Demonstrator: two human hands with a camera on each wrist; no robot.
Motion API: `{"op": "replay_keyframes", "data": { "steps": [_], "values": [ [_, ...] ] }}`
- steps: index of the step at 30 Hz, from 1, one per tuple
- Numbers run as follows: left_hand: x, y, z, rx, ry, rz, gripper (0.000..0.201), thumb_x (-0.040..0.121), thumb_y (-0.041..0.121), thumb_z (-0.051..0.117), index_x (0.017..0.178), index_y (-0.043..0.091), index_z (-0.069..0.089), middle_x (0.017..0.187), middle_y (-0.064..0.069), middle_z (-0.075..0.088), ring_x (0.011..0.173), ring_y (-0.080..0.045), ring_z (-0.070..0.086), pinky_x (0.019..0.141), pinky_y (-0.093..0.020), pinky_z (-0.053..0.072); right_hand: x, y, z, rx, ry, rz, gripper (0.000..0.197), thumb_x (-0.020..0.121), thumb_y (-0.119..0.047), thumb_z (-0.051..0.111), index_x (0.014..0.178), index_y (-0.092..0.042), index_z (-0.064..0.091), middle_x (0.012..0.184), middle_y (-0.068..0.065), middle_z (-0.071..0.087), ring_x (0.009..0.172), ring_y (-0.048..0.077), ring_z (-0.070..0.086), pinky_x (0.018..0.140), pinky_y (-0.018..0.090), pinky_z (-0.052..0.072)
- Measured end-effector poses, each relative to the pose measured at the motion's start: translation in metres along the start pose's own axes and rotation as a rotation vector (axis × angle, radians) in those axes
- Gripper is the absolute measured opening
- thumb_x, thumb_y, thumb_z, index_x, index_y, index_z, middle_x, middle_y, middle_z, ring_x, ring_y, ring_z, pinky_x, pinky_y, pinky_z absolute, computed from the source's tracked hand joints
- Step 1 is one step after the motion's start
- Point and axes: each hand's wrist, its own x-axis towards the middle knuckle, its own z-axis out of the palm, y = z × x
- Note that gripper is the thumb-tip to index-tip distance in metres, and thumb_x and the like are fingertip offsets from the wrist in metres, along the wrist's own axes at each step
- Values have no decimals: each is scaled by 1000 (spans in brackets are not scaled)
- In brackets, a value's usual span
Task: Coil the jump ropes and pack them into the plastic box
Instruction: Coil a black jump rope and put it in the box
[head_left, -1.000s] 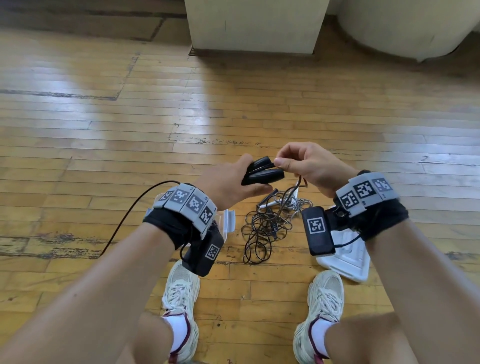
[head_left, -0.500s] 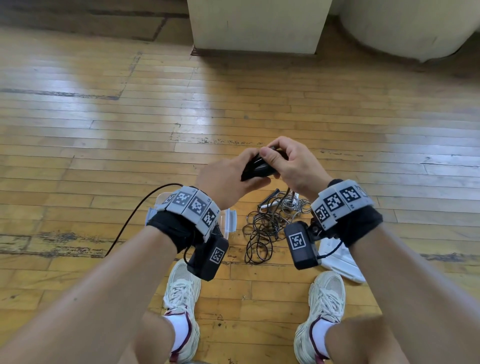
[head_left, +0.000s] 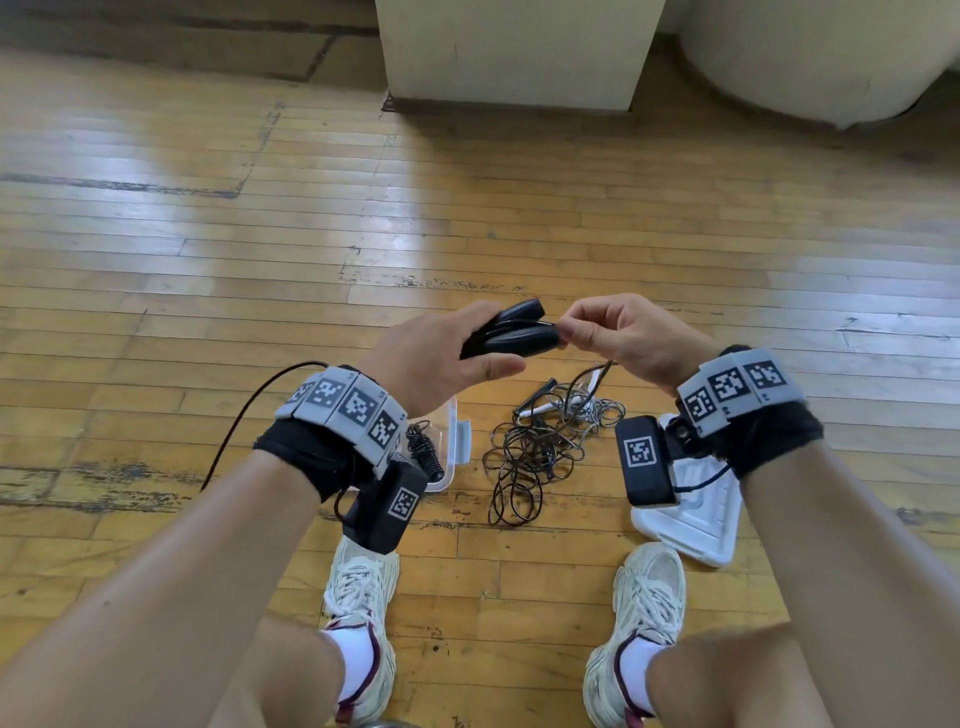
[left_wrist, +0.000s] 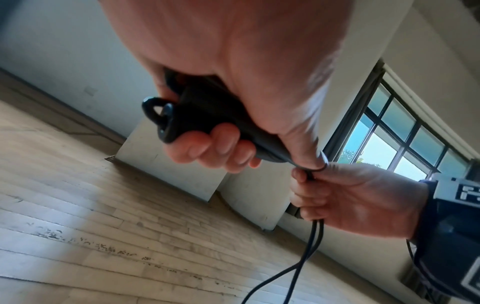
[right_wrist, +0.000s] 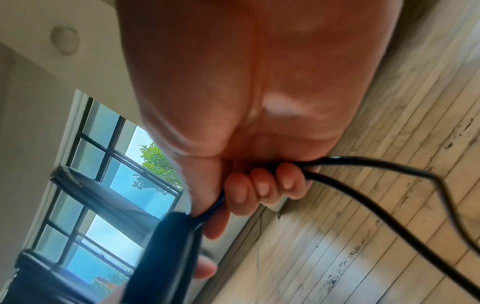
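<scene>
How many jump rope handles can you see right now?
4: two glossy black plastic handles held together in the left hand; two in the floor tangle. Others may be hidden.

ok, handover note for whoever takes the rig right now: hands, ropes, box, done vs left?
Left hand grips both black handles together.
Right hand pinches the two black cords right at the handle tips; they hang to the floor.
Plastic box is open on the floor under the left wrist, one coiled rope inside. White lid lies by the right foot.
Tangled pile sits between them.
Left: coil the held rope, untangle the pile, pack.
</scene>
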Motion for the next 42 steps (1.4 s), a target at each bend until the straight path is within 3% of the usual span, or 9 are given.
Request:
{"op": "replay_keyframes", "data": {
  "steps": [5, 9, 14, 18, 23, 26, 32, 37, 42],
  "values": [
    [-9, 3, 5, -12, -101, 46, 66, 79, 73, 49, 137, 42, 48, 100, 13, 67, 84, -4, 63, 80, -32, 56, -1, 7, -7, -95, -88, 45, 29, 82, -45, 68, 94, -22, 78, 91, -3, 74, 90, 12, 65, 90, 32, 47],
    [-8, 4, 12, 115, -164, 86, 53, 83, 68, 61, 131, 47, 49, 97, 15, 68, 86, -9, 63, 76, -33, 53, -1, 4, -9, -164, -184, 95, 33, 72, -45, 75, 93, -21, 79, 88, -3, 75, 86, 8, 66, 85, 29, 46],
    [-9, 10, 19, 168, -221, 115, 53, 82, 70, 61, 130, 53, 47, 89, 18, 63, 79, -6, 59, 65, -26, 43, -3, 3, -8, -227, -358, 165, 34, 75, -42, 72, 102, -21, 77, 91, -9, 74, 88, 2, 65, 85, 23, 43],
    [-14, 15, 25, 153, -293, 123, 52, 83, 68, 62, 130, 50, 49, 85, 20, 62, 75, 2, 56, 64, -25, 42, -5, 1, -5, -196, -405, 188, 30, 79, -33, 75, 103, -15, 77, 102, 3, 76, 101, 17, 68, 96, 32, 50],
    [-14, 32, 58, 297, -467, 147, 42, 86, 64, 63, 118, 37, 57, 83, 13, 64, 72, -4, 58, 74, -35, 55, -1, 5, 21, -507, -427, 238, 4, 86, -22, 78, 87, -26, 77, 88, -11, 76, 89, 8, 70, 93, 37, 54],
    [-13, 33, 79, 387, -425, 77, 37, 85, 60, 65, 107, 30, 60, 80, 10, 62, 71, -9, 59, 78, -37, 56, 2, 0, 41, -663, -319, 191, 2, 87, -20, 76, 87, -23, 76, 87, -9, 73, 88, 11, 69, 80, 27, 55],
    [-2, 17, 72, 320, -255, -91, 42, 93, 53, 61, 123, 25, 53, 89, 7, 61, 75, -15, 55, 64, -28, 43, 5, -11, 55, -658, 3, 63, 8, 97, -15, 60, 96, -20, 67, 91, -1, 66, 80, 15, 63, 70, 27, 53],
    [11, 2, 52, 96, -14, -278, 37, 92, 56, 61, 115, 28, 55, 92, 5, 64, 76, -15, 60, 66, -31, 49, 7, -18, 60, -331, 200, 178, 18, 105, -17, 43, 121, -14, 50, 98, 5, 65, 76, 15, 61, 58, 22, 43],
    [18, 2, 44, -37, 90, -317, 40, 95, 56, 54, 113, 21, 51, 93, 2, 62, 80, -20, 59, 64, -33, 42, 10, -27, 57, 165, 227, 264, 17, 108, -19, 39, 101, -13, 54, 69, 1, 60, 51, 9, 43, 49, 23, 34]
  ]
}}
